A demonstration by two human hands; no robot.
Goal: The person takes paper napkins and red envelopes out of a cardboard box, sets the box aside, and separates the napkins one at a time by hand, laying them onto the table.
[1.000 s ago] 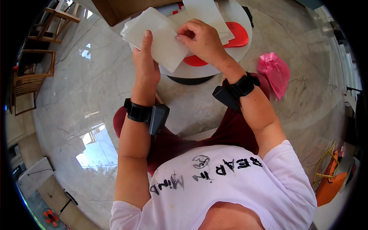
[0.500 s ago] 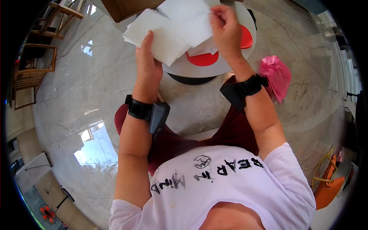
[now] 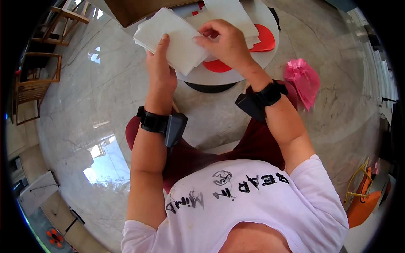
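Observation:
A stack of white sheets (image 3: 175, 40) rests in my left hand (image 3: 161, 69), its thumb pressed on top and the other fingers hidden beneath. My right hand (image 3: 228, 44) is at the stack's right edge, with thumb and index finger close together; whether a sheet is between them is too small to tell. Beyond my right hand, more white sheets (image 3: 232, 17) lie on the round white stool top (image 3: 265, 61), which has red patches (image 3: 263, 39) on it.
An open cardboard box (image 3: 130, 10) stands at the top edge. On the marble floor to the right lies a pink plastic bag (image 3: 303, 82). Wooden chairs (image 3: 38, 86) are at the far left, an orange bag (image 3: 363, 208) at lower right, and a fan (image 3: 55, 238) at lower left.
Half a second ago my right hand was farther up and right, at the edge of a sheet raised off the stack. It has since come back to the stack, while my left hand kept its hold.

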